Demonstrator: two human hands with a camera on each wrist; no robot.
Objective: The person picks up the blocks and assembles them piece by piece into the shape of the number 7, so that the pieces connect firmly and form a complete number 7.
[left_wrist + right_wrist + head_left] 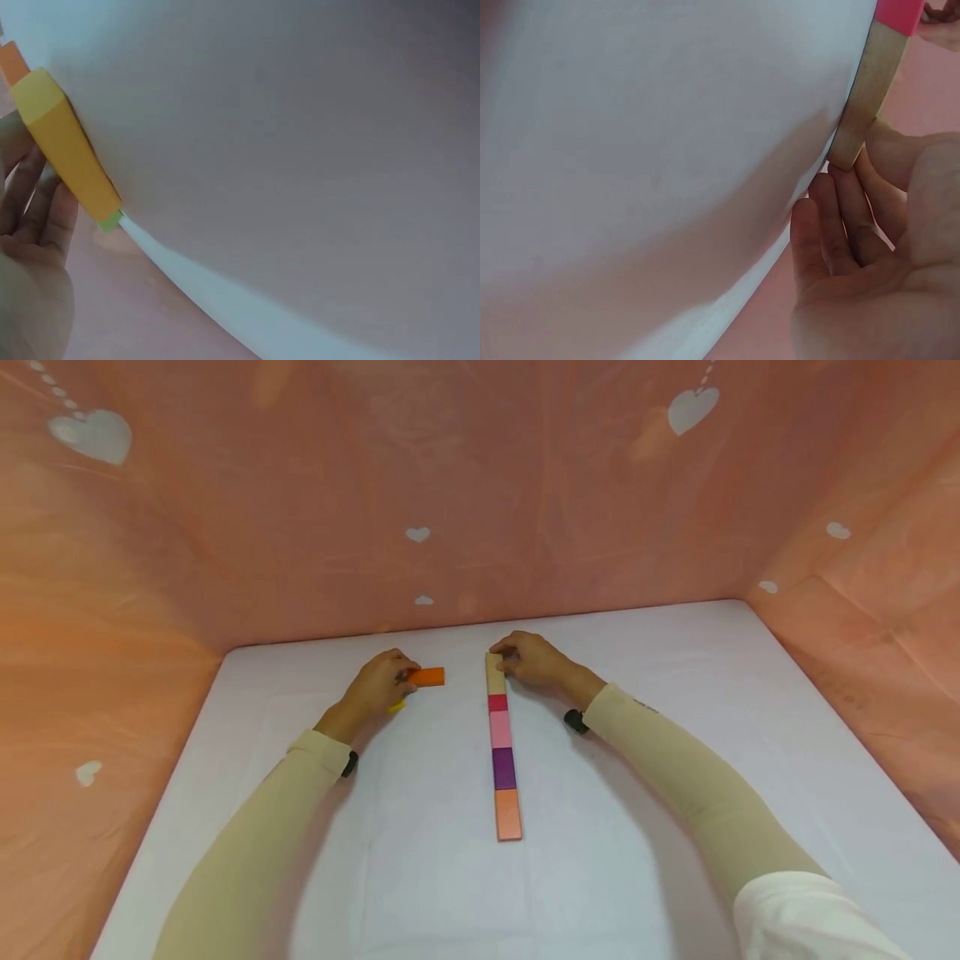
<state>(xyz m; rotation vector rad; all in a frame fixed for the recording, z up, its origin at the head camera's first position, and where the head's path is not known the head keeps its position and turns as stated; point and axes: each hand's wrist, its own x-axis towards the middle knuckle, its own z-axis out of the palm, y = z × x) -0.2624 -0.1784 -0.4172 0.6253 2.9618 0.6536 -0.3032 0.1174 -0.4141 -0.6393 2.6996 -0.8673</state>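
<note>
A straight row of flat blocks lies on the white table: a plain wooden block (496, 675) at the far end, then a red block (498, 702), a pink block (500, 729), a purple block (504, 768) and a light orange block (508, 815). My right hand (534, 660) grips the wooden block's far end, with the thumb along its side in the right wrist view. To the left, my left hand (381, 683) pinches an orange block (429, 677). Beside that hand is a yellow block (71, 154), with a green block (110, 220) partly hidden behind it.
The white tabletop (420, 860) ends at a far edge just beyond both hands. Behind it and along the sides hangs an orange-pink cloth (480, 485) with white hearts. Both forearms reach in over the table from the near side.
</note>
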